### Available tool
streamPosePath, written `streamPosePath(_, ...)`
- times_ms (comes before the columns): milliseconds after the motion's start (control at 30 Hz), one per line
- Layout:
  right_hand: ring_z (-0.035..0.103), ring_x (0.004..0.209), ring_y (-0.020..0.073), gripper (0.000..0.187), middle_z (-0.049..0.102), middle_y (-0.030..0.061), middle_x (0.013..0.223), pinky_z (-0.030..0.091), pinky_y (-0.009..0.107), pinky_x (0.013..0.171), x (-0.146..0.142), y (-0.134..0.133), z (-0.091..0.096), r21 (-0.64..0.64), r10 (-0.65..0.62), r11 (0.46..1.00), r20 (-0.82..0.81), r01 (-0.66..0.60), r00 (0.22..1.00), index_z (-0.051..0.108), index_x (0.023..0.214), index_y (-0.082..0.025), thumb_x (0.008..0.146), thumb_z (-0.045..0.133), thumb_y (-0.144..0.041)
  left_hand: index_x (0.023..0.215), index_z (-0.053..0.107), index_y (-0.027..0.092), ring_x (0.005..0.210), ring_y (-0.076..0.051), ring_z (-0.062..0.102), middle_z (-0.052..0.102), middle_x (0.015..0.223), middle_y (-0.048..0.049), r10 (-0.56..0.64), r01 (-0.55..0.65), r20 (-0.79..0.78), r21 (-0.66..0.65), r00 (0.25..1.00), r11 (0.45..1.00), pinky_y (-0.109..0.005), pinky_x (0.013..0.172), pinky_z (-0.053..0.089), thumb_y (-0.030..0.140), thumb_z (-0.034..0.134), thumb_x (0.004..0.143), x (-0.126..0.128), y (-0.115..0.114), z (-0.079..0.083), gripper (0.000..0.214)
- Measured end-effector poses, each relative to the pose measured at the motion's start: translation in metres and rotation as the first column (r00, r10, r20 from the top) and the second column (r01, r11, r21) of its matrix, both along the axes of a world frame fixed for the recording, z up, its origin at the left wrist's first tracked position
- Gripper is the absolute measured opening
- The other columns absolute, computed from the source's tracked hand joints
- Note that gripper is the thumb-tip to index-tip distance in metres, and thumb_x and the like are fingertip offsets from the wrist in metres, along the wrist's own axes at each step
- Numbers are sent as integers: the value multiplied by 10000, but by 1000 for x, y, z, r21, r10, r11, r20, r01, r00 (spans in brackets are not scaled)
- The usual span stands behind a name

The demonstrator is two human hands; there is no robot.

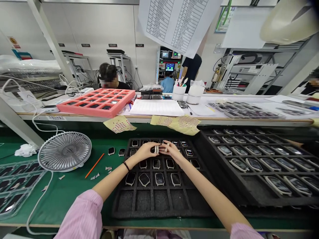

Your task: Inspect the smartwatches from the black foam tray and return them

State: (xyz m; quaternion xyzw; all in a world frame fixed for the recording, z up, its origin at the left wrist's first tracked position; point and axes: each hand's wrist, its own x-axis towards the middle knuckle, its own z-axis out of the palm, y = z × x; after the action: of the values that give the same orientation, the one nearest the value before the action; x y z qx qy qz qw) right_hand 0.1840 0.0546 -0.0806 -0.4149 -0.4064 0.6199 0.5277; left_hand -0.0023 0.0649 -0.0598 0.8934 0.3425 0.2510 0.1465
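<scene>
Both my hands meet over the far middle of a black foam tray [159, 199] that holds several small watch-like devices in its cells. My left hand [147, 150] has its fingers curled, the tips taped white, pinching a small dark part I cannot make out. My right hand [171, 150] touches it from the right, fingers closed around the same spot. Two loose devices [111, 151] lie on the green mat left of the tray.
A small white fan [64, 151] and an orange pencil [94, 165] lie at left. A second black tray [264, 166] of devices sits at right, a red tray [97, 103] on the shelf behind. Yellow sticker sheets [184, 124] hang off the shelf. Other people work beyond.
</scene>
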Motion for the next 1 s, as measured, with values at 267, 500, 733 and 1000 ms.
streamPosePath(267, 648, 847, 208, 262, 657, 3, 766, 446, 387, 927, 3, 16, -22, 169, -195, 975, 333, 145, 923, 679, 937, -209, 694, 583, -196, 1286, 558, 180, 1093, -252, 602, 661, 1200, -126, 83, -72, -185, 68, 979, 995, -357, 933, 456, 353, 758, 734, -7, 16, -10, 613)
streamPosePath(500, 607, 928, 243, 289, 570, 13, 767, 399, 403, 963, 6, 23, -26, 217, -174, 975, 576, 56, 799, 728, 962, -196, 711, 588, -222, 1380, 460, 247, 1281, -282, 457, 538, 1383, -102, 108, -103, -306, 35, 946, 994, -427, 1015, 343, 479, 506, 912, -48, 2, -11, 524)
streamPosePath(733, 576, 988, 266, 305, 645, 80, 840, 355, 454, 996, 16, 6, -2, 317, -195, 947, 705, -58, 682, 707, 984, -143, 742, 533, -79, 1513, 125, 287, 1429, -176, 255, 253, 1557, -28, 12, -45, -333, -92, 943, 995, -396, 1178, 76, 474, 170, 1003, -57, -7, -23, 545)
streamPosePath(1000, 665, 833, 176, 243, 719, 29, 847, 511, 335, 842, -35, -74, 73, 419, -10, 821, 690, -388, 724, 700, 873, -203, 871, 473, -115, 1507, 168, 267, 1442, -181, 211, 241, 1557, -25, -57, -6, -368, -168, 928, 986, -406, 1184, 94, 413, 218, 1010, -59, -6, -20, 520)
